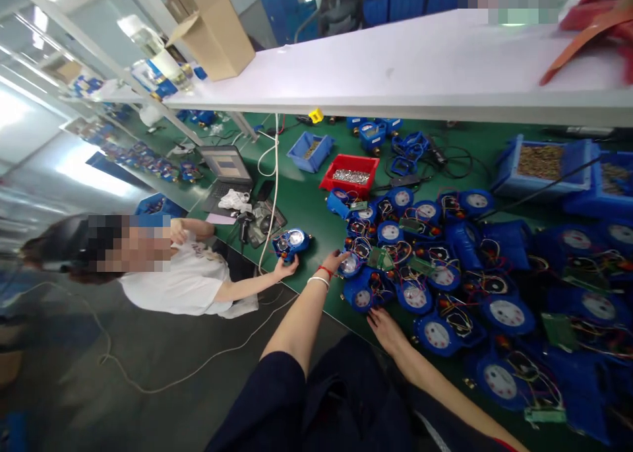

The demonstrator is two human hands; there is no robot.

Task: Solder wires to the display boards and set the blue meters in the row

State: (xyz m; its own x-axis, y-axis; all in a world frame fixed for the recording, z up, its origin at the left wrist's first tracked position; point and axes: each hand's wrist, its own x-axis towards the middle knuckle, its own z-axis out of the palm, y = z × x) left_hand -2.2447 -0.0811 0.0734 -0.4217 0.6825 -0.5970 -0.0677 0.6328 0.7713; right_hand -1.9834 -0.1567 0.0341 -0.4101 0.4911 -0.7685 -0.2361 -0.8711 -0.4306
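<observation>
Many blue meters with white round dials, loose wires and green circuit boards crowd the green table [316,204] at the right. My left hand [335,262], with a red string and a white band at the wrist, is at a blue meter [349,264] on the left edge of the group; its fingers are partly hidden against it. Lower down, my right hand [386,328] touches the near edge of another blue meter [364,296], fingers apart. To the left, a person's hand [287,267] holds a separate blue meter [291,241].
A person in a white shirt [178,284] sits at the left by a laptop [227,168]. Behind the meters are a red bin [350,175] and blue bins [310,152] of small parts. A white cable [275,194] crosses the table; a shelf [376,69] runs above.
</observation>
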